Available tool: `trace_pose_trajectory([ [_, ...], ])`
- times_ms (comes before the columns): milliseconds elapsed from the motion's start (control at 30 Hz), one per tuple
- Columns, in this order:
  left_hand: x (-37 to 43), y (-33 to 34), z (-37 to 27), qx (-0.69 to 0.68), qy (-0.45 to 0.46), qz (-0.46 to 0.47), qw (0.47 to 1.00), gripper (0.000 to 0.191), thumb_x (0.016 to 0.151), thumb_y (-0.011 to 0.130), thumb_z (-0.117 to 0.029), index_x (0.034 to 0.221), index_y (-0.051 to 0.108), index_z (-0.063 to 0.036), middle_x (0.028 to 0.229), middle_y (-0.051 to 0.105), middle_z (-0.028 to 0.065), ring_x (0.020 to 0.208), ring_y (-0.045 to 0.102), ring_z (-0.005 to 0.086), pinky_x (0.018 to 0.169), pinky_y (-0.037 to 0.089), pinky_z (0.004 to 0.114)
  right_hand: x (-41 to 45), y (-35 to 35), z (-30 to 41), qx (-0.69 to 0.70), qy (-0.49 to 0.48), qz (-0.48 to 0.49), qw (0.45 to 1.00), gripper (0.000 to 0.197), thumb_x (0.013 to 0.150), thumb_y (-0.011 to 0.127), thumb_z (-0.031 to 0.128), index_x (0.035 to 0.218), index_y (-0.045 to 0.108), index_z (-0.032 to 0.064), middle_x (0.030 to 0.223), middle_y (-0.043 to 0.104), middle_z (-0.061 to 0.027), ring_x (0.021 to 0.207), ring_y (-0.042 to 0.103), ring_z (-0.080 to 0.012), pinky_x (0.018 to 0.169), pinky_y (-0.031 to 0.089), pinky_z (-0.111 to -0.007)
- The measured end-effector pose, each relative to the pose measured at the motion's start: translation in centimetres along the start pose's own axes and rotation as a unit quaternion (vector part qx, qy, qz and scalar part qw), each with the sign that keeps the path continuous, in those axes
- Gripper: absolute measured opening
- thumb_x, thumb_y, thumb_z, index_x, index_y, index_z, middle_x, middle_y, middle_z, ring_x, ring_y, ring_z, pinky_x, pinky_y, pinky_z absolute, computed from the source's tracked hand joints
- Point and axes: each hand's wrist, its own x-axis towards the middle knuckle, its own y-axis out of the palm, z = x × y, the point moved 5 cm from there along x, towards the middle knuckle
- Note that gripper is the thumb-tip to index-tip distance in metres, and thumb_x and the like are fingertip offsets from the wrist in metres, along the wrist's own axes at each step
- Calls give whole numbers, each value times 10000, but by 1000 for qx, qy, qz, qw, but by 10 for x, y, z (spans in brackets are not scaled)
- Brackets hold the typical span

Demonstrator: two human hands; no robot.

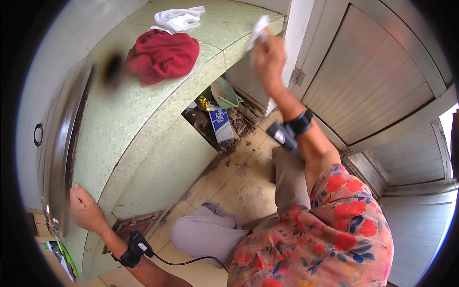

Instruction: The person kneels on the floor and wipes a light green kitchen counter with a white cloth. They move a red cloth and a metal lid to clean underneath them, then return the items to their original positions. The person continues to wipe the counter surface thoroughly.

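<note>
My right hand (271,59) is raised near the far corner of the green stone-look counter (118,122), pinching a white cloth (258,32) that is blurred. My left hand (85,210) rests on the counter's near end, right beside the rim of a large round metal lid (64,143). Its fingers are partly hidden, so whether they grip anything cannot be told. On the counter top lie a crumpled dark red cloth (163,55) and, behind it, a white cloth (175,18).
Below the counter an opening holds a blue and white glove box (220,122), a pale green plastic scoop (225,94), gold foil (205,103) and wood scraps (247,114). A panelled door (369,71) stands at right. A black cable (186,263) runs from my left wrist device.
</note>
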Motion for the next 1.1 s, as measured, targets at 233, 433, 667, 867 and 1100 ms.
trace_pose_trajectory([
  [233, 2, -2, 6, 8, 33, -17, 999, 406, 914, 375, -400, 778, 524, -48, 697, 528, 168, 613, 493, 347, 530, 366, 414, -22, 8, 64, 40, -176, 61, 982, 398, 672, 631, 28, 1060, 554, 79, 780, 554, -73, 711, 545, -250, 599, 468, -355],
  [433, -1, -13, 11, 22, 43, -43, 998, 361, 909, 412, -348, 769, 527, -36, 670, 509, 187, 583, 476, 362, 516, 354, 424, 25, -3, -79, -46, 16, -40, 998, 228, 741, 646, 89, 964, 609, 58, 809, 574, -126, 715, 568, -295, 638, 466, -358],
  [667, 3, -7, -6, 30, 16, -50, 998, 334, 870, 439, -377, 773, 585, -93, 734, 582, 168, 654, 534, 392, 535, 389, 465, -12, 0, 2, 29, 0, 22, 999, 332, 686, 696, 62, 1005, 607, 50, 753, 551, -80, 626, 536, -241, 580, 462, -320],
  [867, 1, -5, 1, 38, -26, -24, 999, 344, 846, 439, -417, 763, 603, -126, 742, 607, 148, 670, 555, 393, 554, 411, 479, -89, 33, 218, 212, -278, 196, 916, 213, 745, 549, 119, 946, 557, 49, 741, 535, -72, 670, 560, -237, 539, 487, -352],
  [1100, 4, -8, 5, 50, -32, -15, 998, 337, 829, 442, -414, 745, 578, -118, 743, 614, 150, 714, 562, 398, 579, 419, 485, -76, 34, 261, 246, -338, 244, 875, 312, 709, 588, 109, 1019, 556, 115, 710, 464, -15, 648, 525, -184, 486, 462, -298],
])
